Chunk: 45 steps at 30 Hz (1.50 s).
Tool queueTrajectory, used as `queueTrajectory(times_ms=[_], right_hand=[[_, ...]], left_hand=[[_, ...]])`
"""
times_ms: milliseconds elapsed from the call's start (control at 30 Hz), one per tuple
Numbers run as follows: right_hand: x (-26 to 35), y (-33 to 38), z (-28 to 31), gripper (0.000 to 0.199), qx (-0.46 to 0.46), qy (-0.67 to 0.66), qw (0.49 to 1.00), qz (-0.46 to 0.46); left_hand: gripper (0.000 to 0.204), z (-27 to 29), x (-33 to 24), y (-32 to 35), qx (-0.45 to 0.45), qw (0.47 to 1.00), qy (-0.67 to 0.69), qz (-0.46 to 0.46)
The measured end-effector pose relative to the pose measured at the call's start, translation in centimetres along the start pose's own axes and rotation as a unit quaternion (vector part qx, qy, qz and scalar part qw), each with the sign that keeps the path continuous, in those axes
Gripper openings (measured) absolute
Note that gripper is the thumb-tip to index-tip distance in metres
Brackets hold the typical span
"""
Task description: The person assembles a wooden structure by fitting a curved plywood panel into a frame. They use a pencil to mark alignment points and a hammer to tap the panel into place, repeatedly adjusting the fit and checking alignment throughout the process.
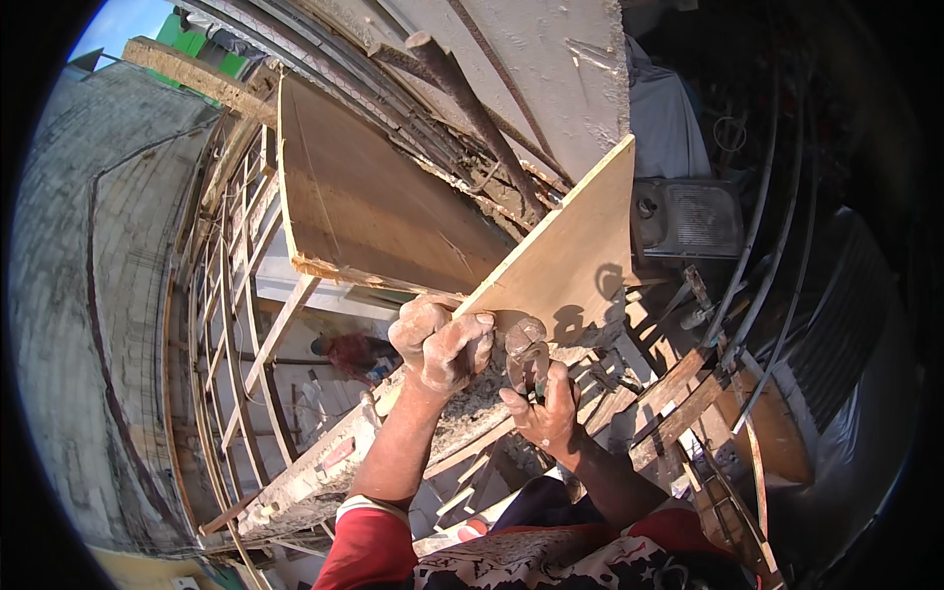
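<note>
My left hand [444, 346] is closed over the lower corner of a plywood sheet [580, 241] that stands tilted up in front of me. Beside it, my right hand [547, 411] is wrapped round a dusty tool with rounded jaws, which looks like a pair of pincers [527, 356]. The jaws are up close to the sheet's lower edge, and I cannot tell whether they touch it. Most of the handles are hidden in my fingers. A second, larger plywood panel [383, 197] leans to the left, meeting the sheet near my left hand.
Below left, a person in red [356, 354] is beneath a wooden lattice frame [241, 295]. A rough concrete ledge [324, 482] runs under my arms. Steel bars and a thick pole [482, 113] rise behind the panels. A metal sink [690, 218] and timber beams [678, 408] lie right.
</note>
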State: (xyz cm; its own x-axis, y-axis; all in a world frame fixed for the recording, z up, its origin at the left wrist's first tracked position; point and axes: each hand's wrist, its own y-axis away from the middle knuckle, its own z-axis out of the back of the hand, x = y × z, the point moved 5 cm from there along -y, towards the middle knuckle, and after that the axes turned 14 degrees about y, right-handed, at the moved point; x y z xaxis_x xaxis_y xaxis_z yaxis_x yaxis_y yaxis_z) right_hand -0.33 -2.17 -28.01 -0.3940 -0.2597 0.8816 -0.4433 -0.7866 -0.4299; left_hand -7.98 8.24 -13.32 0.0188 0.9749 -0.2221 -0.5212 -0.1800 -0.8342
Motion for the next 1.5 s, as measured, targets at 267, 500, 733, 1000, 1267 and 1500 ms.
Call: queueTrajectory(times_ms=[267,500,733,1000,1267,1500], right_hand=[[0.1,-1.5,0.8,0.045,-0.088,0.015,0.996,-0.029],[-1.6,-4.2,0.3,0.047,-0.048,-0.034,0.996,-0.074],[-3.3,-4.0,-0.4,0.050,-0.081,-0.043,0.991,-0.097],[-2.8,-5.1,-0.4,0.044,-0.066,-0.098,0.986,-0.119],[-5.6,-3.7,-2.5,0.096,0.007,-0.031,0.987,-0.157],[-4.3,-4.2,-0.9,0.082,0.044,-0.058,0.976,-0.204]], left_hand=[[0.047,-0.7,-1.4,0.5,-0.058,0.994,-0.095,0.006],[0.048,-1.1,-1.5,0.0,-0.005,0.999,-0.041,0.030],[0.046,-1.2,-2.6,-1.2,-0.005,0.998,-0.048,0.044],[0.043,-1.8,-2.7,-1.4,-0.024,0.994,-0.104,0.019],[0.046,-2.6,-2.4,-0.5,-0.040,0.986,-0.160,0.025],[0.047,-2.5,-2.5,-0.8,-0.046,0.989,-0.140,0.010]])
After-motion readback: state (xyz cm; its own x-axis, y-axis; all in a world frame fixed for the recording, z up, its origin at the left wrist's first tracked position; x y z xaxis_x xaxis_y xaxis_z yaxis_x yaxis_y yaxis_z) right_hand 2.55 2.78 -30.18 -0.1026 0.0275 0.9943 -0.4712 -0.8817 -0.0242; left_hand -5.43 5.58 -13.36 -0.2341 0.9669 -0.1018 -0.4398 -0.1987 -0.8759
